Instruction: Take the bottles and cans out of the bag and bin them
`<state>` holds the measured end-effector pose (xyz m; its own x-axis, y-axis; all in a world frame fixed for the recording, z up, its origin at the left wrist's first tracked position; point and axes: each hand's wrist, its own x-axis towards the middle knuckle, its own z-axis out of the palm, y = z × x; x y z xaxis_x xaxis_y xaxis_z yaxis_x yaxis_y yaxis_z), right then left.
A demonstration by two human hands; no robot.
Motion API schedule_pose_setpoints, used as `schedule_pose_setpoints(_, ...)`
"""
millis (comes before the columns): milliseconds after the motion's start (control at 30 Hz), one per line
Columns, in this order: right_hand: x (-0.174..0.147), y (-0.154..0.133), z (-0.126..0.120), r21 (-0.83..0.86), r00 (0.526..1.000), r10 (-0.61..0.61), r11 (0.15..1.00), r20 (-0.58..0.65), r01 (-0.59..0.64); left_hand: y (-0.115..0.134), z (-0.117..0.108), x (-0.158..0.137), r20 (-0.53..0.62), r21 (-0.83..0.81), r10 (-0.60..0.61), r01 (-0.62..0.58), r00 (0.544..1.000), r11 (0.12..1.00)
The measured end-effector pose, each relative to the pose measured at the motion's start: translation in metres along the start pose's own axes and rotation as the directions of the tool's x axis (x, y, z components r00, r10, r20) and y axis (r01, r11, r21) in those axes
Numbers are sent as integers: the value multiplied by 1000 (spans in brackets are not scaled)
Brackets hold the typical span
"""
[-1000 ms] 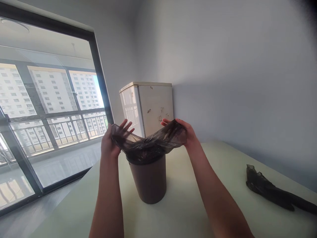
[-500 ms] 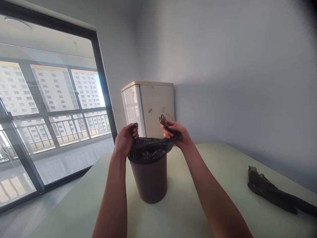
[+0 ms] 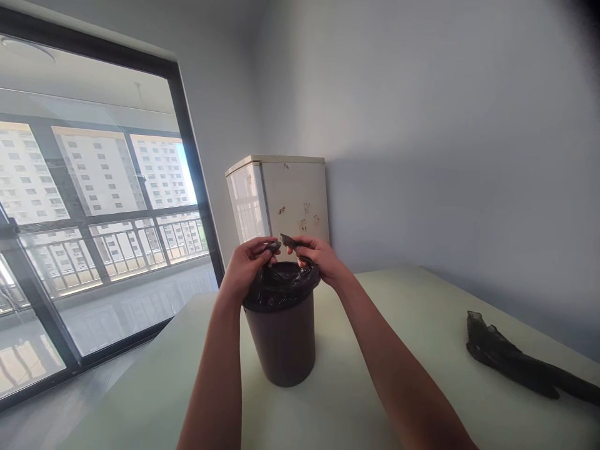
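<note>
A dark brown trash can (image 3: 284, 344) stands upright on the pale green table. Lining it is a black garbage bag (image 3: 276, 294), its edge folded over the rim. Above the left side of the opening, my left hand (image 3: 248, 262) pinches a gathered end of the bag. My right hand (image 3: 319, 257) grips another gathered end over the right side, with its tip poking out past the fingers. The two bunched ends are close together above the can; whether they touch I cannot tell. Part of the opening is hidden behind my hands.
More crumpled black plastic (image 3: 510, 359) lies on the right of the table (image 3: 365, 375). Behind the table stands a white refrigerator (image 3: 295, 194) with worn marks. A grey wall runs along the right, and a dark-framed glass door (image 3: 187, 137) is on the left.
My hands have come together over the can, bringing the two stretched bag ends near each other. The bag's edge now sits lower and slacker around the rim.
</note>
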<state>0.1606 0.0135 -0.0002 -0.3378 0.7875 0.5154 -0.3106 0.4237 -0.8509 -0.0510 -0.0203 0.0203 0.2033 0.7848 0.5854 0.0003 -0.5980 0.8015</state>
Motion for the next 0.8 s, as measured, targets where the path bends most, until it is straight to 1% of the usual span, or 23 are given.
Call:
schedule_pose_setpoints(67, 2, 2, 4, 9, 1000, -20, 1000, 10, 20, 2, 3, -1, -27, 58, 39, -37, 999, 998)
schedule_pose_setpoints(133, 3, 3, 10, 29, 999, -48, 998, -18, 49, 4, 6, -3, -38, 67, 69, -67, 997, 996)
schedule_pose_setpoints(233, 2, 4, 18, -14, 997, -47, 999, -65, 46, 9, 10, -6, 33, 5, 52, -52, 998, 999)
schedule_pose_setpoints(333, 2, 6, 25, -113, 995, -97, 989, 1, 97, 11, 14, -8, 95, -14, 58, -57, 994, 998)
schedule_pose_setpoints(400, 1, 7, 27, -102, 992, -124, 987, 34, 127, 11, 15, -8, 97, 9, 42, -43, 994, 999)
schedule_pose_setpoints(433, 1, 7, 28, -74, 992, -124, 989, 29, 125, 11, 16, -7, 89, 27, 20, -23, 996, 999)
schedule_pose_setpoints(500, 2, 8, 27, -12, 995, -101, 995, 2, 101, 10, 16, -6, 50, 60, -11, 8, 999, 998)
schedule_pose_setpoints(567, 2, 8, 26, 29, 996, -86, 996, -13, 86, 8, 16, -4, -14, 82, 11, -9, 1000, 997)
schedule_pose_setpoints(633, 2, 8, 26, 36, 997, -84, 996, -1, 84, 6, 14, -3, -82, 93, 48, -40, 995, 995)
schedule_pose_setpoints(733, 0, 6, 27, -11, 991, -123, 992, 43, 124, 3, 12, -1, -171, 160, 71, -43, 983, 986)
schedule_pose_setpoints(800, -3, 2, 28, -107, 987, -157, 981, 46, 161, 2, 11, -1, -219, 273, 118, -55, 969, 960)
